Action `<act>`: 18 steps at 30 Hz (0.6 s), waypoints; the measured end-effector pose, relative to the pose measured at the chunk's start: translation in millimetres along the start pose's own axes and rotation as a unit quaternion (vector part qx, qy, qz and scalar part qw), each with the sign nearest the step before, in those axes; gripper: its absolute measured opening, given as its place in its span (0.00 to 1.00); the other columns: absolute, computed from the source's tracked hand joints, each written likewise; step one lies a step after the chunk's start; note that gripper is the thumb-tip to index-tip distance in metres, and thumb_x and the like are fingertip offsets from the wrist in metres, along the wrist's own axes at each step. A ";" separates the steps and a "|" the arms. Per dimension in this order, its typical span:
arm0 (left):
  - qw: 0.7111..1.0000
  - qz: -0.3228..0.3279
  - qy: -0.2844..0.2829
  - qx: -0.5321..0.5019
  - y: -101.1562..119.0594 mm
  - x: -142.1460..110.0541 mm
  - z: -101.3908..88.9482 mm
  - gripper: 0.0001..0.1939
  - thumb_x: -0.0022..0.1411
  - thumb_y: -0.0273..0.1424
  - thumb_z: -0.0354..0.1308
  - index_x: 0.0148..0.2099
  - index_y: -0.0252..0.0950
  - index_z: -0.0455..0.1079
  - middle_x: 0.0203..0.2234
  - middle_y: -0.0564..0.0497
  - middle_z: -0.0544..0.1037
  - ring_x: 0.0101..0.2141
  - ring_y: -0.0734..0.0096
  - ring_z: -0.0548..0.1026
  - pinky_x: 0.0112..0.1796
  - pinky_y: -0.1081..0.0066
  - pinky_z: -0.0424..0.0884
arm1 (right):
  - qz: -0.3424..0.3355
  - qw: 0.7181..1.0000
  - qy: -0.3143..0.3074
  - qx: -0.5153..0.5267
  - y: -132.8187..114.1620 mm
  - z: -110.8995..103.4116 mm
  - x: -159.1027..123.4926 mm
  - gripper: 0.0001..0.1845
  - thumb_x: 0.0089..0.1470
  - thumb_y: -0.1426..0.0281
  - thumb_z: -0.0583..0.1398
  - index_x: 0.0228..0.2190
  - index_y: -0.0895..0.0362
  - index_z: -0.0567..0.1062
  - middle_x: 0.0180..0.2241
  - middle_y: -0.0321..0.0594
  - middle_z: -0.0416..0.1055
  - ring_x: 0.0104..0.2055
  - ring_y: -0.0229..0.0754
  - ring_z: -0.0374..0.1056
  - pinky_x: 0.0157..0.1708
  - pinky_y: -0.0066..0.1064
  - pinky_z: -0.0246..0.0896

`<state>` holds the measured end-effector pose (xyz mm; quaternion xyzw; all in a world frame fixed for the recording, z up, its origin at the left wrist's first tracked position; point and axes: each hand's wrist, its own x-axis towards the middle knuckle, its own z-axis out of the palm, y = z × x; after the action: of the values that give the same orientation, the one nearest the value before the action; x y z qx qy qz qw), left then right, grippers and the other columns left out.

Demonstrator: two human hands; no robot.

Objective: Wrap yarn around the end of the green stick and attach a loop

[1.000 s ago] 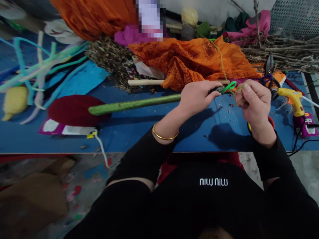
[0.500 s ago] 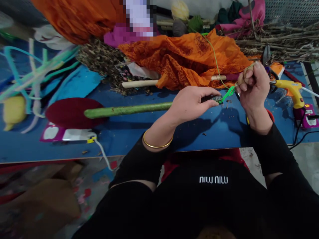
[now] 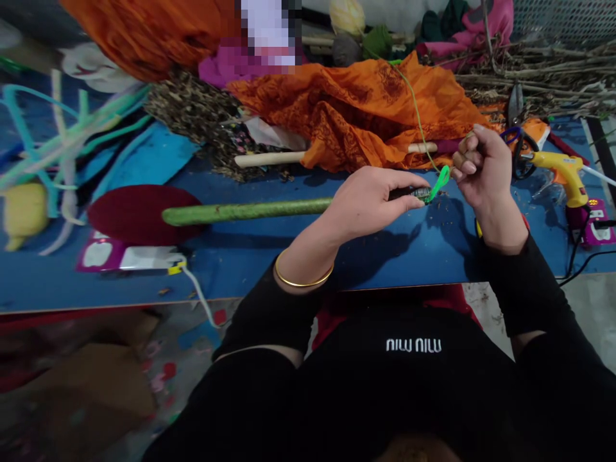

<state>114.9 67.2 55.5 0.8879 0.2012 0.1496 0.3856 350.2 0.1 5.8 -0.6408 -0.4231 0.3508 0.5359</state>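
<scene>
My left hand (image 3: 362, 202) is closed around the dark end of a long green-wrapped stick (image 3: 255, 210), thumb and fingers pinching near its tip. A bright green loop (image 3: 443, 179) sticks out from that tip, just past my fingertips. To the right, my right hand (image 3: 488, 170) is raised with fingers curled on a thin green yarn (image 3: 414, 106), which comes down over the orange cloth towards it. The stick's other end lies over a dark red oval piece (image 3: 129, 215).
Patterned orange cloth (image 3: 356, 115) lies behind my hands with a pale wooden stick (image 3: 269, 160). A yellow glue gun (image 3: 561, 170) and shears (image 3: 515, 106) are on the right. Dry twigs (image 3: 543, 80) fill the back right; coloured tubes (image 3: 72, 141) lie left on the blue table (image 3: 289, 269).
My right hand has shifted slightly left and turned its fingers. The bright green piece, stretched towards it before, now stands as a rounder, slack loop. My left hand keeps its hold.
</scene>
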 end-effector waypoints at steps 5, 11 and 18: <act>0.999 -0.001 -0.044 -0.007 -2.0 1.5 3.5 0.15 0.63 0.34 0.63 0.50 0.38 0.83 0.41 0.49 0.87 0.39 0.63 0.83 0.43 0.67 0.76 | -0.015 0.997 0.007 0.070 -4.1 4.0 -0.2 0.28 0.55 0.36 0.51 0.26 0.47 0.62 0.20 0.33 0.47 0.28 0.43 0.53 0.36 0.41 0.61; 0.996 0.000 -0.088 -0.004 -5.6 2.9 4.8 0.17 0.64 0.35 0.62 0.52 0.37 0.83 0.37 0.50 0.87 0.35 0.66 0.82 0.40 0.69 0.75 | -0.086 0.988 0.011 0.125 -24.9 11.2 -14.7 0.29 0.52 0.37 0.56 0.24 0.48 0.57 0.20 0.31 0.44 0.26 0.41 0.48 0.32 0.40 0.60; 0.997 -0.006 -0.076 -0.023 -7.3 2.8 7.1 0.16 0.63 0.35 0.63 0.51 0.39 0.84 0.40 0.49 0.87 0.38 0.63 0.84 0.44 0.67 0.77 | -0.137 0.975 -0.010 0.174 -41.6 10.9 -27.0 0.29 0.52 0.44 0.59 0.22 0.50 0.50 0.18 0.29 0.40 0.20 0.37 0.43 0.24 0.37 0.60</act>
<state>118.5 68.5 45.7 0.8866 0.1729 0.0837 0.4208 322.7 -17.7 44.7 -0.4705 -0.4447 0.3487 0.6778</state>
